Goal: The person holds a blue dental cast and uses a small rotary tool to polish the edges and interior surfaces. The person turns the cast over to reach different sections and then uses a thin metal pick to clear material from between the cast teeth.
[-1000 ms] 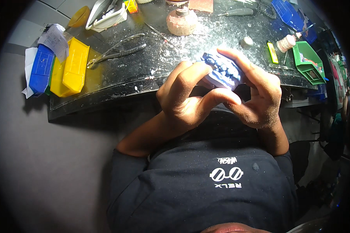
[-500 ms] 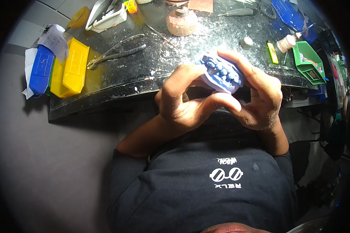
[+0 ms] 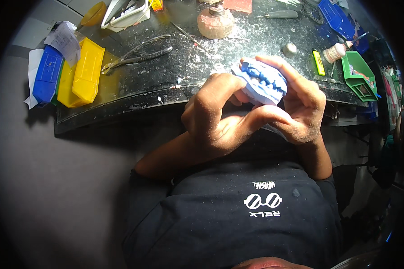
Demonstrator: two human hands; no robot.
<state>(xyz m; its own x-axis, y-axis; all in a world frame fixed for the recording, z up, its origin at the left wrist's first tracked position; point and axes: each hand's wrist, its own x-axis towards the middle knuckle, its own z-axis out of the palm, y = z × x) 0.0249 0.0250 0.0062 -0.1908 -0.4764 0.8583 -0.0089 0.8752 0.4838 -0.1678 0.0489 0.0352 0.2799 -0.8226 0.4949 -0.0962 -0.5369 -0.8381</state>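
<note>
I hold a pale blue dental cast point(image 3: 264, 84) with moulded teeth between both hands, above the front edge of the dusty dark bench point(image 3: 139, 98). My left hand point(image 3: 217, 114) grips it from the left, with fingers bent against its side and thumb beneath its lower edge. My right hand point(image 3: 303, 105) wraps round the cast's right side, forefinger along its top and thumb meeting my left thumb below it. The cast is tilted, with the teeth facing up toward me. Some fingertips are hidden behind it.
Yellow point(image 3: 87, 69) and blue point(image 3: 47, 76) bins stand left, beside pliers point(image 3: 134, 58). A glass burner point(image 3: 214, 22), white tray point(image 3: 125, 13) and grey-handled tool point(image 3: 278, 14) lie at the back. A small metal pot point(image 3: 290, 49), yellow lighter point(image 3: 318, 62) and green bin point(image 3: 358, 74) sit right.
Both hands have shifted slightly to the right with the cast, which has turned a little so its side and row of teeth show differently. The bench items appear slightly shifted in view.
</note>
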